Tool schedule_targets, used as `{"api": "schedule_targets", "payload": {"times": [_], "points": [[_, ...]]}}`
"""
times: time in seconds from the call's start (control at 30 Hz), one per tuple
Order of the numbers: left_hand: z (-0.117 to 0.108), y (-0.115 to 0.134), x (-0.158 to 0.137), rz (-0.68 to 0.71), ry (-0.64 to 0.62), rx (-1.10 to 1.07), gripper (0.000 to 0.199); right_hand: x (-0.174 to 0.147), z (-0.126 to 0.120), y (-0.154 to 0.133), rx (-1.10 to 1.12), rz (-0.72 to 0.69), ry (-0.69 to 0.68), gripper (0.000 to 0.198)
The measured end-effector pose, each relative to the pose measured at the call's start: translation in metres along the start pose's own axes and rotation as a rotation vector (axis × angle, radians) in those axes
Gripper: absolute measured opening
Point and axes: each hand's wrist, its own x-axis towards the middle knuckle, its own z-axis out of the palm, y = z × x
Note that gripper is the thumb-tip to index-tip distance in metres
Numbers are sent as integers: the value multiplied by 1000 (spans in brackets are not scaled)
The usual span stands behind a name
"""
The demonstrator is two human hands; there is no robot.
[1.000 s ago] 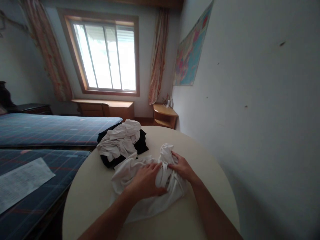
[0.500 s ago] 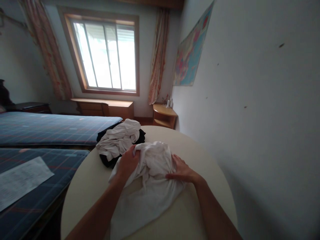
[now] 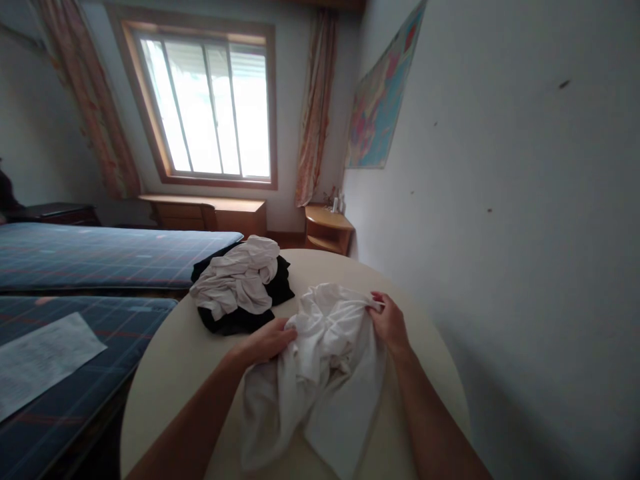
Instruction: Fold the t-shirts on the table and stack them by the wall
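A crumpled white garment (image 3: 330, 340) is spread between my hands over the round cream table (image 3: 175, 400); its exact kind does not show. My left hand (image 3: 273, 339) grips its left side, fingers closed and partly hidden by the cloth. At the upper right, my right hand (image 3: 389, 320) pinches an edge of the fabric and draws it outward. Two loose parts of the garment hang toward me, with a gap between them. Beyond my left hand lies a heap of clothes, a greyish-white garment (image 3: 237, 277) on top of a black garment (image 3: 230, 325).
To the left are two plaid mattresses (image 3: 115, 257), the nearer one with a printed paper sheet (image 3: 50, 360) on it. A white wall (image 3: 525, 280) runs close along the right. Farther back stand a wooden desk (image 3: 235, 210) and a corner shelf (image 3: 327, 223).
My right hand has moved right and slightly up, pulling an edge of the white garment. My left hand has shifted right and down. The cloth now hangs in two parts toward me.
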Motion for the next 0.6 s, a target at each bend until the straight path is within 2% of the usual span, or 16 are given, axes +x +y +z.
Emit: {"api": "schedule_targets", "payload": {"times": [0.07,0.13,0.23,0.3,0.37,0.43,0.5,0.57,0.6], "points": [[-4,-1,4,-11,45,46,23,1,1,0,-33,-15,35,43],[-11,-3,8,-17,254,196,25,-2,0,-3,-169,-13,-13,46],[-24,-7,12,-95,561,380,26,-12,-6,-9,-452,67,-150,54],[-29,-11,14,-126,681,420,27,-17,-11,-10,-588,164,-253,56],[-29,-13,14,-117,742,429,30,-19,-16,-9,-651,222,-333,52],[-24,-13,12,-102,684,446,40,-19,-19,-3,-642,219,-381,41],[-14,-12,9,-94,514,476,55,-16,-19,3,-567,185,-400,26],[-4,-11,6,-64,361,518,68,-11,-16,8,-426,148,-357,19],[0,-11,5,-42,320,546,70,-8,-14,10,-338,139,-302,21]]}}
